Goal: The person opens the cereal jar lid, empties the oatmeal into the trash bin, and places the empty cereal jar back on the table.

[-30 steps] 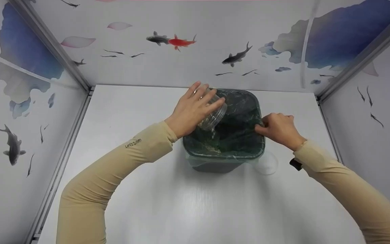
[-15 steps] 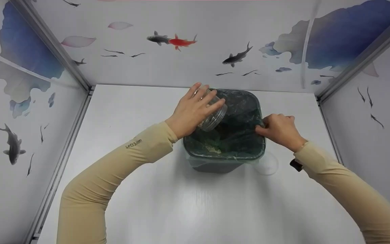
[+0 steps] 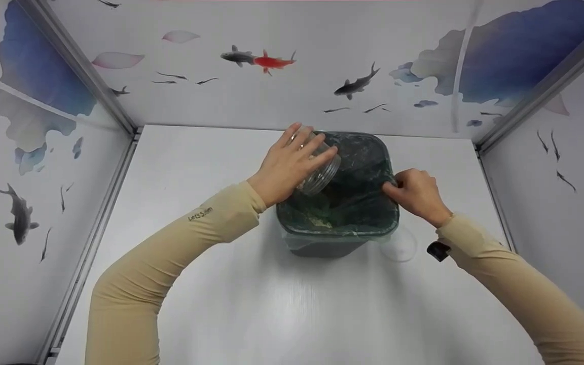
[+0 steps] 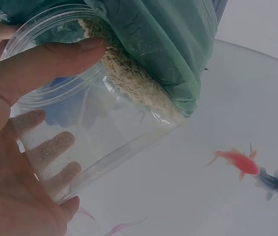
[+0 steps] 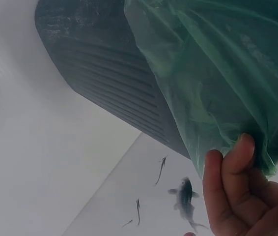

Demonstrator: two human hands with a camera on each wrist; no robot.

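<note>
My left hand (image 3: 289, 165) grips a clear plastic jar (image 3: 321, 177), tilted mouth-down over the left side of a dark trash bin (image 3: 325, 248). In the left wrist view, pale flaky bits (image 4: 134, 83) lie along the jar's lower wall, and the thumb crosses its threaded neck. A green plastic bag (image 5: 212, 88) lines the bin and folds over its rim. Some pale bits (image 3: 320, 222) show on the bag inside. At the right rim, my right hand (image 3: 416, 195) holds the bag's edge between thumb and curled fingers.
A clear round lid (image 3: 398, 244) lies on the white table (image 3: 211, 304), just right of the bin. White walls (image 3: 282, 96) printed with fish enclose the table at the back and both sides. The bin stands close to the back wall.
One second ago a few pale bits were falling from the jar's mouth; now none are seen falling. The right hand and wrist have shifted slightly. The left hand's grip looks the same.
</note>
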